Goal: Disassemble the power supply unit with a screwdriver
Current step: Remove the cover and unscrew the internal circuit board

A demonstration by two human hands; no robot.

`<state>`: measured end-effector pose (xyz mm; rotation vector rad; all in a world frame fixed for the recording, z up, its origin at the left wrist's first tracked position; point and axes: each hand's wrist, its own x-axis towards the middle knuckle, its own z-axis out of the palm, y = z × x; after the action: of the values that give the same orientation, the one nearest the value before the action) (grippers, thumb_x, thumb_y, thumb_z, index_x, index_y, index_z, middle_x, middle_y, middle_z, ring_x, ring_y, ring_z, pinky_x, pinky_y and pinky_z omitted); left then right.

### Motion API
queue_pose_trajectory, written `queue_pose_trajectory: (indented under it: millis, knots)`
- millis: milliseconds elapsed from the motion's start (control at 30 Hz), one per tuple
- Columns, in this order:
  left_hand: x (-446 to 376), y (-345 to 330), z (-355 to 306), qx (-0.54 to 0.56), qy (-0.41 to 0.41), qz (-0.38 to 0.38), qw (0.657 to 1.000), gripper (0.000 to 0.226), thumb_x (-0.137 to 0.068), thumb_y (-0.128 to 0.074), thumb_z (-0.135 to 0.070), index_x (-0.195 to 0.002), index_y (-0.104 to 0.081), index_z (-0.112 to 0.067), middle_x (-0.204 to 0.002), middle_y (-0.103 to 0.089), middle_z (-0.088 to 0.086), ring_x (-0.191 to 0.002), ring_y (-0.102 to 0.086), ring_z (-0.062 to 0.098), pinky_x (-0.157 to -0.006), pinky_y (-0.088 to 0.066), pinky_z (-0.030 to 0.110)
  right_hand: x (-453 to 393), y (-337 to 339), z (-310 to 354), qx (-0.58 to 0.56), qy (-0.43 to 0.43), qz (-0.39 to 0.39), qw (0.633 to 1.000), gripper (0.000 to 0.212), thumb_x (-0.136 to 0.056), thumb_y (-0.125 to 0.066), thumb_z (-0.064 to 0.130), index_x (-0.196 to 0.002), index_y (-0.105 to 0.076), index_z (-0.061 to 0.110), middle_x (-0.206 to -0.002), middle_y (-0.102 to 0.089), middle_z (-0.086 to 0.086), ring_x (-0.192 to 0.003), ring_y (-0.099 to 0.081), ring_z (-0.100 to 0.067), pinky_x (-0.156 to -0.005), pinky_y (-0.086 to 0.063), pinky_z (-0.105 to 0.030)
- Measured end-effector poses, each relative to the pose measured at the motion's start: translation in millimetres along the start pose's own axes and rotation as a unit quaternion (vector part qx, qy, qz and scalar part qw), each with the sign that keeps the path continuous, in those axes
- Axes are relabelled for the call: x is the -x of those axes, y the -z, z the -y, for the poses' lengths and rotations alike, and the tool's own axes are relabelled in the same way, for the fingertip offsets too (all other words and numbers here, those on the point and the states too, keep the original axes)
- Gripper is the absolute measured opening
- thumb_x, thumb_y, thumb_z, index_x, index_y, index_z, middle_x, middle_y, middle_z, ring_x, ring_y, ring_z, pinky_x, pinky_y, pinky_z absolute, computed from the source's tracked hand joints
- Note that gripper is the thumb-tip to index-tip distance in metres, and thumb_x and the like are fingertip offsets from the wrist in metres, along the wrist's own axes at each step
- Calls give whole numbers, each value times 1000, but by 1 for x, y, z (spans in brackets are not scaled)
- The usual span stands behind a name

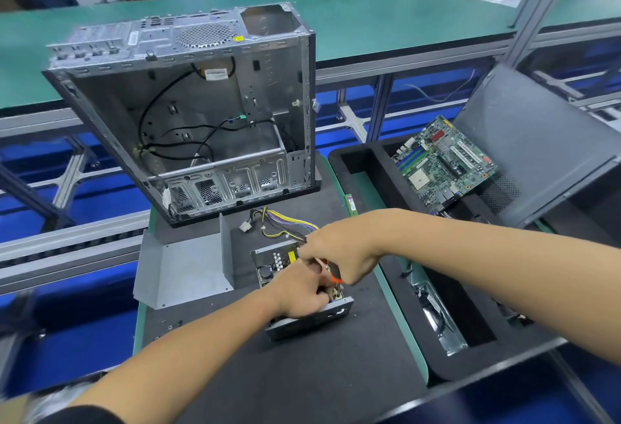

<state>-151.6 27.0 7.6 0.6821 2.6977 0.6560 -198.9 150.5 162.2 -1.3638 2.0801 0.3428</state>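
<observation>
Two bare forearms reach in from the near edge over a black mat point(302, 373), hands meeting on an opened power supply unit point(304, 292) at its centre. Left of the grip lies the unit's removed grey metal cover point(183, 269), bent upward at one side. Beyond that stands an emptied computer case point(188, 111), open side toward the camera, black cables loose inside. The left hand point(299, 294) curls its fingers over the unit's exposed board. Touching it, the right hand point(339, 255) closes around an orange-handled screwdriver point(332, 272), tip hidden among the components. Yellow and black wires point(285, 222) trail from the unit just behind the grip. Right of the hands, a black foam tray point(369, 168) carries a green motherboard point(443, 161) and a grey side panel point(537, 151).
</observation>
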Motion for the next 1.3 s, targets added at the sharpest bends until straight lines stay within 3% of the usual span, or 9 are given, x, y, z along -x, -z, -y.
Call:
queue_pose_trajectory:
  millis: [167, 367, 467, 533, 667, 833, 1000, 1100, 1300]
  knots:
    - [-1, 3, -6, 49, 1, -2, 999, 13, -61, -44, -15, -61, -56, -12, -70, -67, 0, -74, -57, 19, -68, -42, 28, -7, -4, -2, 52, -102, -36, 993, 19, -97, -43, 26, -107, -49, 11, -86, -55, -9, -69, -64, -30, -63, -53, -35]
    - [-2, 3, -6, 28, -3, -5, 1000, 22, -59, -43, -17, -66, -64, -12, -73, -68, 0, -77, -57, 21, -68, -42, 29, 2, 2, -8, -44, -27, -3, 999, 26, -81, -59, 8, -105, -52, 15, -105, -60, -5, -83, -50, -21, -53, -35, -24]
    - [-2, 3, -7, 24, -13, -19, 999, 17, -60, -45, -15, -64, -61, -13, -66, -65, -2, -69, -51, 19, -66, -37, 26, 1, -3, -6, -15, -64, -35, 997, 17, -86, -55, 23, -99, -55, 14, -95, -60, -7, -82, -58, -26, -61, -48, -30]
    - [-1, 5, -8, 37, -10, -14, 999, 15, -60, -45, -14, -64, -60, -15, -69, -65, -3, -71, -52, 17, -67, -35, 23, -1, -3, -6, 6, -113, -44, 993, 31, -95, -43, 36, -98, -57, 9, -80, -62, -10, -69, -67, -31, -61, -52, -32]
    - [-3, 5, -8, 31, -6, -10, 999, 22, -59, -44, -17, -65, -64, -17, -71, -66, -3, -73, -55, 16, -67, -33, 22, -2, -3, -13, -31, -76, -37, 996, 8, -94, -46, 19, -95, -48, 12, -78, -57, -6, -72, -63, -27, -58, -48, -34]
    - [-5, 11, -11, 14, 2, 31, 999, 29, -58, -43, -16, -73, -67, -16, -76, -69, -2, -79, -54, 17, -71, -43, 29, 2, -7, -14, -50, -23, -43, 998, 14, -82, -58, 14, -95, -54, 13, -93, -59, -4, -78, -52, -22, -59, -38, -29]
    - [-16, 24, -17, -6, 54, 115, 992, 21, -76, -51, -21, -91, -66, -18, -97, -67, 4, -93, -57, 24, -82, -46, 32, -2, -4, -14, -54, -131, -7, 990, 32, -96, -39, 27, -98, -61, 4, -64, -63, -10, -45, -62, -26, -51, -44, -27]
    - [-27, 31, -19, -24, 41, 95, 994, 28, -90, -47, -17, -115, -56, -11, -111, -60, 13, -100, -54, 30, -85, -45, 36, -3, -4, -13, -33, -108, 4, 994, 23, -90, -53, 23, -106, -57, 8, -82, -67, -12, -68, -66, -26, -59, -50, -31]
    - [-38, 27, -28, -152, 49, 164, 973, 12, -86, -47, -9, -83, -56, 0, -92, -59, 23, -88, -52, 35, -71, -41, 32, 0, -5, -15, -38, -60, -9, 997, 21, -78, -60, 8, -97, -52, 14, -86, -54, -2, -75, -50, -23, -54, -38, -28]
